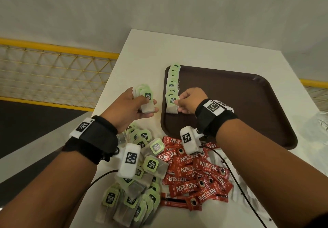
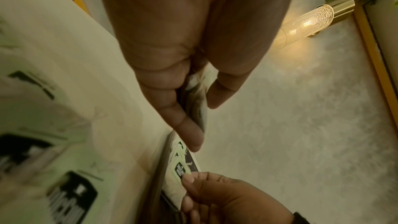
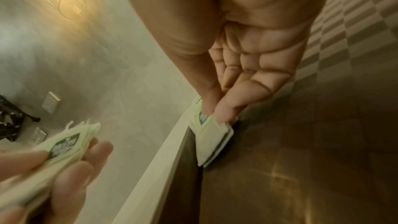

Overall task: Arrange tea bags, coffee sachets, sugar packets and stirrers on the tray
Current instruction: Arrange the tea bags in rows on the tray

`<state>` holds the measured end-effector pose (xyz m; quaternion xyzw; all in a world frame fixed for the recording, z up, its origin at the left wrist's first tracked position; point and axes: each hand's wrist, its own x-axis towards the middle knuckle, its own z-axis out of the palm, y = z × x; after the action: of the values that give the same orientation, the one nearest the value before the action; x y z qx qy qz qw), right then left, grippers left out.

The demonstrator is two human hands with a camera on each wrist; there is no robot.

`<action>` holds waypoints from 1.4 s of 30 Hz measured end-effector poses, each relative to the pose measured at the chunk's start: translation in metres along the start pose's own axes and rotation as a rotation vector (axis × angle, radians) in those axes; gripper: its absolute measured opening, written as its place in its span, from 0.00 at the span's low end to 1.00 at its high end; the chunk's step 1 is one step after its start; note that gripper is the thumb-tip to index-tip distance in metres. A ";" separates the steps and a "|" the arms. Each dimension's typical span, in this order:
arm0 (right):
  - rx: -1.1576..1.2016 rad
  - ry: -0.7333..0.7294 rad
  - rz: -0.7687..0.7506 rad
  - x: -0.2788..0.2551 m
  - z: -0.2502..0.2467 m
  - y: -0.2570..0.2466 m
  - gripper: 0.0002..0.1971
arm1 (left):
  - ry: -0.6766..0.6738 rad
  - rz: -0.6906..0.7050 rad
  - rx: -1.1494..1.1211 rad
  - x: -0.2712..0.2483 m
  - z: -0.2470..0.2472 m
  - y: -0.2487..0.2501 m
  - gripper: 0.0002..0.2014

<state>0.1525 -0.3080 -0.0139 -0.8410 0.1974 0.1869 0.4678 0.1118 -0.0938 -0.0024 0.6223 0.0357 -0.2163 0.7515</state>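
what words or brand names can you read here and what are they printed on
"NESCAFE CLASSIC": red coffee sachets heaped on the table.
"McCoy teas": green tags of the loose tea bags, and of the stack in the left hand.
Tags of the tea bag row on the tray: too small.
Wrist markers: black-and-white codes, no words.

The room is dim and warm-toned. From the head view the white table (image 1: 195, 53) is evenly lit, with soft shadows under the forearms, and straight lines bow near the frame edges. A glowing glass wall lamp (image 2: 310, 21) throws yellow light and a bright halo on the wall in both wrist views. Those 2 views are soft and smeared: the near tea bags (image 2: 64, 192) at lower left are badly blurred, and the tray (image 3: 301, 176) carries a faint star-shaped glare.
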 end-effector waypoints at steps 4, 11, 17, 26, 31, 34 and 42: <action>-0.010 0.023 -0.033 0.006 0.003 -0.003 0.07 | 0.007 -0.015 -0.006 0.000 0.000 -0.002 0.17; -0.082 0.057 -0.076 0.018 0.005 0.002 0.07 | 0.005 -0.019 -0.008 -0.002 0.001 -0.005 0.17; -0.102 0.049 -0.104 0.023 0.009 0.003 0.07 | 0.001 -0.031 -0.037 -0.004 -0.003 -0.005 0.16; -0.030 0.124 -0.154 0.006 -0.001 -0.004 0.08 | -0.041 -0.015 0.014 -0.004 0.001 -0.008 0.14; 0.106 -0.152 -0.250 -0.022 0.001 -0.011 0.12 | 0.011 0.032 0.109 0.005 0.010 -0.008 0.17; 0.146 -0.221 -0.268 -0.023 0.006 -0.005 0.08 | -0.017 0.041 0.128 0.009 0.018 -0.007 0.17; 0.139 -0.063 -0.072 -0.011 -0.001 0.009 0.11 | 0.045 -0.041 0.100 0.009 0.020 -0.006 0.05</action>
<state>0.1388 -0.3116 -0.0145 -0.8067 0.1649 0.1821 0.5374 0.1138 -0.1160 -0.0066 0.6628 0.0545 -0.2194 0.7138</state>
